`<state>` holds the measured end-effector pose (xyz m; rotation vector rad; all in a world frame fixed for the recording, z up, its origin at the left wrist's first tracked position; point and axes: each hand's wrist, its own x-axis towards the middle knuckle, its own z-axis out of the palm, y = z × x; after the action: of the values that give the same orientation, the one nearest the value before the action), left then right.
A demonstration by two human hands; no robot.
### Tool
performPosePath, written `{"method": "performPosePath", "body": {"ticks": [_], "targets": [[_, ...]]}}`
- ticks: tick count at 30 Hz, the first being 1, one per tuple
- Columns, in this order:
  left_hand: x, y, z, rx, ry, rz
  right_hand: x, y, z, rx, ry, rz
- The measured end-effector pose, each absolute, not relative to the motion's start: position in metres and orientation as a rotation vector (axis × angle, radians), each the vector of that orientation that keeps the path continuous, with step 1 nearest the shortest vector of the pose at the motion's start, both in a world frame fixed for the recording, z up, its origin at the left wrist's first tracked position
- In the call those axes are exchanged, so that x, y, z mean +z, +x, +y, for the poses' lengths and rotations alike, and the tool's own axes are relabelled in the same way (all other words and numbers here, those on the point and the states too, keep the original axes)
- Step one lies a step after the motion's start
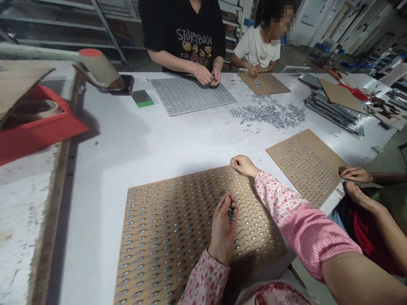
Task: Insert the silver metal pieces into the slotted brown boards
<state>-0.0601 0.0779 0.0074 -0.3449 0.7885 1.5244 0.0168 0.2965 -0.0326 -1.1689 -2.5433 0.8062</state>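
A brown board lies on the table before me, with rows of small silver leaf-shaped pieces set across it. My left hand is above the board's middle, palm up, its fingers curled around a small clump of silver pieces. At the board's far right corner, my right hand rests with its fingers pinched at the edge. Whatever is between those fingertips, if anything, is too small to make out. Both my forearms wear pink patterned sleeves, and the right one crosses over the board's right side.
Beyond my board spreads a loose pile of silver pieces. Co-workers handle a silver board and brown boards around the table. Stacked panels stand at the right. On the left are a red bin and a tape roll.
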Motion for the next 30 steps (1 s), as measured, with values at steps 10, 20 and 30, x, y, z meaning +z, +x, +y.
{"method": "performPosePath", "body": {"ticks": [10, 20, 30], "targets": [[0.008, -0.059, 0.077, 1.548, -0.356, 0.791, -0.021, 0.018, 0.294, 0.867, -1.208, -2.442], [0.008, -0.059, 0.08, 1.546, -0.423, 0.817, 0.001, 0.038, 0.199, 1.998, -0.792, -1.958], [0.018, -0.061, 0.082, 1.452, -0.529, 0.793, -0.034, 0.044, 0.278, 1.108, -1.342, -1.921]]}}
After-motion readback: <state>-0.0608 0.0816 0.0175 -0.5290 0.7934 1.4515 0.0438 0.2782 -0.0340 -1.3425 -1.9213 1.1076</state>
